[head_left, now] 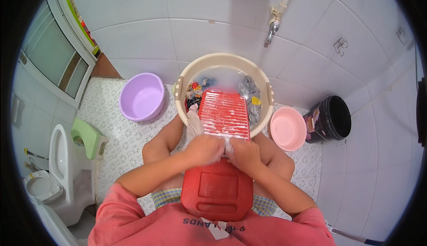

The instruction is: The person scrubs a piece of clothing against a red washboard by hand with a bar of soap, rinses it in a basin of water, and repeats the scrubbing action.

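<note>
A red ribbed washboard (224, 112) slopes from my lap into a large cream tub (213, 60) of cloudy water. Its smooth upper end rests against my body. Over the board's upper part, my left hand (205, 150) is closed on a pale, wet cloth (194, 123), which hangs along the board's left edge toward the tub. Close beside it, my right hand (243, 154) is also closed, with a bit of whitish cloth showing between the two hands. Dark and coloured clothes (194, 97) soak left of the board, and grey ones (253, 108) on its right.
A purple basin (142, 97) stands left of the tub. To the right are a pink basin (288, 129) and a black bucket (336, 119). A tap (271, 32) juts from the tiled wall. A green stool (86, 137) and a white toilet (66, 170) are at the left.
</note>
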The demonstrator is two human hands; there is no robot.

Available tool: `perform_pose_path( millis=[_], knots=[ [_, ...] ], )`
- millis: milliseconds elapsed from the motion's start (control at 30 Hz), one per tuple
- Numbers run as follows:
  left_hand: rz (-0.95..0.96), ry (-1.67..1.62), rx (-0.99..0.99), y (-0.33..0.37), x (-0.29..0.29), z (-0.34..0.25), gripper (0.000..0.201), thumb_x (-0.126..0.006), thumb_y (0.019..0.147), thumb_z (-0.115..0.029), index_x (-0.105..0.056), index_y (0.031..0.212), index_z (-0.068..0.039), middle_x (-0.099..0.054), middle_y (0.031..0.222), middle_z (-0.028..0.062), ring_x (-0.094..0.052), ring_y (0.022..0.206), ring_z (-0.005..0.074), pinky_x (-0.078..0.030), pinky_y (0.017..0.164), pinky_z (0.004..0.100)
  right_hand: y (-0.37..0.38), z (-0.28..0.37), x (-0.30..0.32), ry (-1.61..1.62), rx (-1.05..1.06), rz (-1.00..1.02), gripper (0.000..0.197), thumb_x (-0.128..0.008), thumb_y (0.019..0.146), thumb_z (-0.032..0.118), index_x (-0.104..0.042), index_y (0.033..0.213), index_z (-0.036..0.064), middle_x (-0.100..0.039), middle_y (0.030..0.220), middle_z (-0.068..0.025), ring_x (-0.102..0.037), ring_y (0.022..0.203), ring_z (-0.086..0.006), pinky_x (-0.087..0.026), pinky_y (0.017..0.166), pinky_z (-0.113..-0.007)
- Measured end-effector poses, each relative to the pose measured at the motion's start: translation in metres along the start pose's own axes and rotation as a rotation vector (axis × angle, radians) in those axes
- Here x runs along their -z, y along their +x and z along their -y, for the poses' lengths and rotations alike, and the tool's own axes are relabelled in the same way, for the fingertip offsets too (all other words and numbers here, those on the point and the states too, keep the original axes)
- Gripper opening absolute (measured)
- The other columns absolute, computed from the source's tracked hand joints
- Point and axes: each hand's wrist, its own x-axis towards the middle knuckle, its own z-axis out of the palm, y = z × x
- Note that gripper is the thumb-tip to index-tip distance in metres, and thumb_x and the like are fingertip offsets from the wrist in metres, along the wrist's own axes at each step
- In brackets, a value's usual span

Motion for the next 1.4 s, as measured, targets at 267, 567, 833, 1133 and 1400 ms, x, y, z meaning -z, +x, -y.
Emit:
perform_pose_path(
  millis=[267, 567, 833, 1133, 1400],
  knots=[
    [-0.372, 0.202, 0.125, 0.071, -0.018, 0.028, 0.019, -0.050, 0.083, -0.021, -0.061, 0.080, -0.005, -0.064, 0.076, 0.0178, -0.062, 0.069, 0.0364, -0.049, 0.064, 0.0479, 0.081, -0.050, -0.055, -0.053, -0.312, -0.022, 0.019, -0.059, 0.079, 0.022, -0.054, 0.081, 0.0036, -0.062, 0.070, -0.0193, -0.062, 0.068, -0.0382, -0.048, 0.062, -0.049],
    [-0.075, 0.075, -0.089, 0.009, -0.006, 0.008, 0.016, -0.051, 0.081, -0.018, -0.057, 0.076, -0.004, -0.062, 0.073, 0.0190, -0.061, 0.066, 0.0377, -0.049, 0.062, 0.0473, 0.016, -0.008, -0.011, 0.015, -0.186, 0.124, 0.017, -0.053, 0.082, 0.020, -0.052, 0.083, 0.0027, -0.062, 0.068, -0.0204, -0.063, 0.062, -0.0370, -0.050, 0.056, -0.047],
    [-0.297, 0.258, 0.006, 0.083, -0.024, 0.047, 0.018, -0.051, 0.085, -0.022, -0.056, 0.086, -0.005, -0.062, 0.078, 0.0161, -0.061, 0.065, 0.0358, -0.048, 0.059, 0.0475, 0.099, -0.090, -0.070, -0.073, -0.324, 0.035, 0.024, -0.055, 0.083, 0.025, -0.057, 0.090, 0.0028, -0.061, 0.069, -0.0230, -0.062, 0.068, -0.0409, -0.050, 0.064, -0.048],
    [-0.116, 0.012, 0.074, 0.046, 0.018, 0.086, 0.047, -0.067, 0.076, -0.036, -0.051, 0.105, -0.003, -0.060, 0.095, 0.0192, -0.058, 0.090, 0.0383, -0.046, 0.077, 0.0432, 0.056, -0.088, -0.027, 0.442, -0.292, 0.102, 0.054, -0.077, 0.069, 0.017, -0.051, 0.115, 0.0048, -0.063, 0.103, -0.0170, -0.062, 0.095, -0.0299, -0.046, 0.085, -0.036],
    [-0.035, -0.955, 0.253, 0.005, 0.051, 0.092, 0.032, -0.066, 0.080, -0.010, -0.061, 0.110, 0.000, -0.066, 0.081, 0.0035, -0.061, 0.073, 0.0100, -0.046, 0.061, 0.0222, 0.024, -0.128, -0.006, 1.121, -0.824, 0.281, 0.025, -0.064, 0.079, 0.004, -0.061, 0.104, -0.0016, -0.062, 0.099, -0.0078, -0.059, 0.092, -0.0214, -0.048, 0.081, -0.031]
  ],
)
